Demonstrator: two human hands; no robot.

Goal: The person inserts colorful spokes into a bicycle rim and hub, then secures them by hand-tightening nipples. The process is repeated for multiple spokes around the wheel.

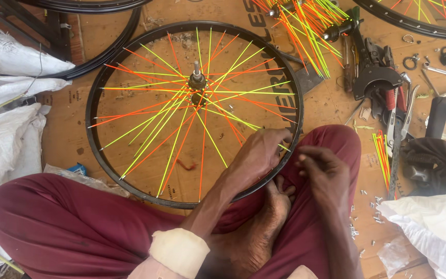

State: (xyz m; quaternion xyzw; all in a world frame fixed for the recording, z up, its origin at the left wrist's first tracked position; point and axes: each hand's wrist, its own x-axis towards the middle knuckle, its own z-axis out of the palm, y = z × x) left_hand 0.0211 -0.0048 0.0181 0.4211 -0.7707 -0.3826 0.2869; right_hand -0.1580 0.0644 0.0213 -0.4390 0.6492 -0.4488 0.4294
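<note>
I sit cross-legged on the cardboard (78,129) with the wheel (196,113) lying flat in front of me, its near-right rim (130,188) resting against my knee. The hub (197,82) stands with its axle pointing up, and orange and yellow spokes (156,129) fan out from it to the rim.

My left hand (256,155) reaches over the rim at its near-right side, fingers curled down onto a yellow spoke end just inside the rim. It looks like a pinch on that spoke, though the fingertips are partly hidden. My right hand (323,170) hovers just outside the rim at the same spot, fingertips drawn together as if pinching something small; I cannot tell whether a nipple is in them.

I judge that I am lacing the wheel: seating one spoke end at its rim hole. The next move calls for lining the spoke tip up with the hole from inside while the right fingers meet it from outside and thread on.

Loose spokes (383,155) lie on the cardboard to my right, near the tools (383,82), and small nipples (375,204) are scattered beside my right knee.
</note>
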